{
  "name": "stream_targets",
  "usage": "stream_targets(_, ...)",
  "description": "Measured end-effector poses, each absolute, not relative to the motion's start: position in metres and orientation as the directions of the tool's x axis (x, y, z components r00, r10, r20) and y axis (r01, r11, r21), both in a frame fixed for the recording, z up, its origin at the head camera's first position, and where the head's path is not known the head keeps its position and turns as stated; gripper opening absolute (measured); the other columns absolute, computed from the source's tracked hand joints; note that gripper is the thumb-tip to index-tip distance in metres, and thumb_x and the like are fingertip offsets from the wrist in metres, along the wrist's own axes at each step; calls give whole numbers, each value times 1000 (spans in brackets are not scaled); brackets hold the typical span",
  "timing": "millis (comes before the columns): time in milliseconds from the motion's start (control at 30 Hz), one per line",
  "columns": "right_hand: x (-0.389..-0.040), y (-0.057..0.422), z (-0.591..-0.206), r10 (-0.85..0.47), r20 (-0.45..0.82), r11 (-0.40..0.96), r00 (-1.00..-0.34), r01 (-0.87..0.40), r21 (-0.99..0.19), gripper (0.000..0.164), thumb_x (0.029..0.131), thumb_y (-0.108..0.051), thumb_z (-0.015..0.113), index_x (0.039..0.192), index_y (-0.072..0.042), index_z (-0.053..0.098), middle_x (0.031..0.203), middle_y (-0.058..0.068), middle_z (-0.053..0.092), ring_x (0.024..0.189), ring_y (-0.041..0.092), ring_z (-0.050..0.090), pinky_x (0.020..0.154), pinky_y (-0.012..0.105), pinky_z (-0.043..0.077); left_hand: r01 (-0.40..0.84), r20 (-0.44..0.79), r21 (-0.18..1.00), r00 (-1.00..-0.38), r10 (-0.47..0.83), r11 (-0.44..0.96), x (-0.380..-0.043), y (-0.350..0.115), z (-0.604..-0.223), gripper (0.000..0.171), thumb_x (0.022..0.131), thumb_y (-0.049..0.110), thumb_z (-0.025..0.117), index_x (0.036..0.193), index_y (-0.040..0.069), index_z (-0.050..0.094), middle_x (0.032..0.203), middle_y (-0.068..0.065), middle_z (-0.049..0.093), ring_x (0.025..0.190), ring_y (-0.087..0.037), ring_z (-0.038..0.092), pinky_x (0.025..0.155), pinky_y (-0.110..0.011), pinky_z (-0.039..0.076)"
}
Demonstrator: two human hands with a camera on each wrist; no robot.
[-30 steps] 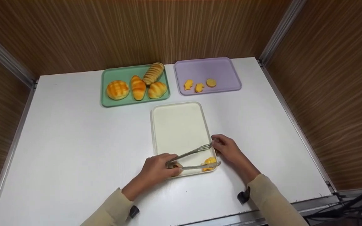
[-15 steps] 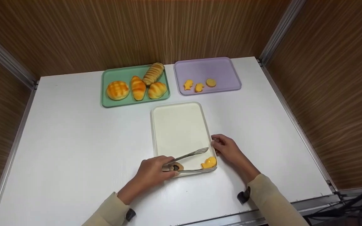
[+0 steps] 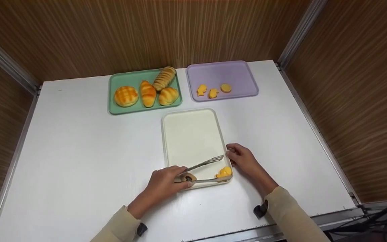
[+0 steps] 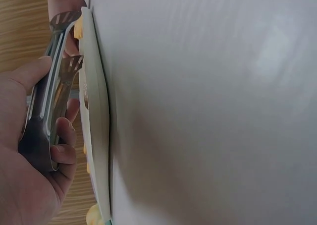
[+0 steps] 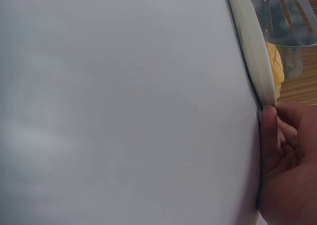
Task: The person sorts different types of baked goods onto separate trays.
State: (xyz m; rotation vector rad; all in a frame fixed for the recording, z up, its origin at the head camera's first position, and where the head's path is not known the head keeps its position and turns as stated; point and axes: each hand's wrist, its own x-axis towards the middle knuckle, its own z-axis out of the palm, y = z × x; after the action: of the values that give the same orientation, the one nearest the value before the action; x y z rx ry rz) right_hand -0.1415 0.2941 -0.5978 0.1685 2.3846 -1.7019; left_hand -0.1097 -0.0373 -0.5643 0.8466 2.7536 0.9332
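Observation:
In the head view my left hand [image 3: 163,184] holds a pair of metal tongs [image 3: 213,160], its slotted arms spread apart over the near end of a cream tray [image 3: 193,134]. Between and under the tips is a yellow fish-shaped cookie [image 3: 225,171] in the near right corner, perhaps with another piece beneath it. A brown cookie with a dark centre [image 3: 189,177] lies by the left fingers, partly covered. My right hand [image 3: 245,160] pinches the tray's right rim; the right wrist view shows its thumb [image 5: 269,123] against that edge.
A green tray [image 3: 113,80] with several breads stands at the back left. Beside it, a purple tray [image 3: 227,72] carries two yellow fish-shaped cookies [image 3: 202,90] and a round cookie [image 3: 225,88]. Wood-grain panels [image 3: 146,33] enclose the white table [image 3: 96,144] at the back and sides.
My left hand and the tongs have shifted slightly left and toward me, then the tips have come back a little. The brown cookie shows more. The right hand stays on the tray rim.

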Motion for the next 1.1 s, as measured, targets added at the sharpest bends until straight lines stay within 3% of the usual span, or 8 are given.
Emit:
stream_targets(267, -141, 296, -599, -7, -220, 333, -975, 205, -920, 35, 99, -10, 61, 131, 5, 59, 99, 10, 62, 74, 12, 58, 64, 22, 51, 467, 121, 561, -863, 490, 684, -111, -42, -562, 42, 83, 46, 77, 116, 22, 72, 103, 8, 75, 87, -13, 69, 70, -43, 51)
stream_targets(467, -141, 296, -596, -3, -205, 343, -979, 192, -919, 33, 99, -9, 61, 129, 6, 60, 96, 8, 62, 71, 11, 57, 64, 22, 49, 486, 116, 573, -845, 521, 660, -109, -41, -564, 48, 84, 56, 75, 118, 22, 72, 107, 8, 75, 96, -12, 70, 75, -43, 53)
stream_targets(833, -142, 295, -599, -18, -203, 326, -979, 186, -927, 33, 100, -5, 59, 129, 10, 57, 98, 11, 63, 71, 13, 57, 62, 22, 49, 496, 104, 577, -833, 544, 649, -110, -34, -571, 41, 88, 51, 73, 117, 22, 73, 93, 12, 72, 88, -7, 68, 74, -40, 53)
stream_targets(1100, -141, 295, -599, -28, -217, 326, -976, 197, -925, 34, 100, -10, 60, 131, 5, 59, 97, 8, 61, 71, 12, 57, 62, 22, 50, 573, 227, 564, -800, 556, 594, -112, -33, -574, 33, 89, 44, 75, 110, 19, 76, 95, 9, 75, 87, -9, 71, 72, -36, 56)
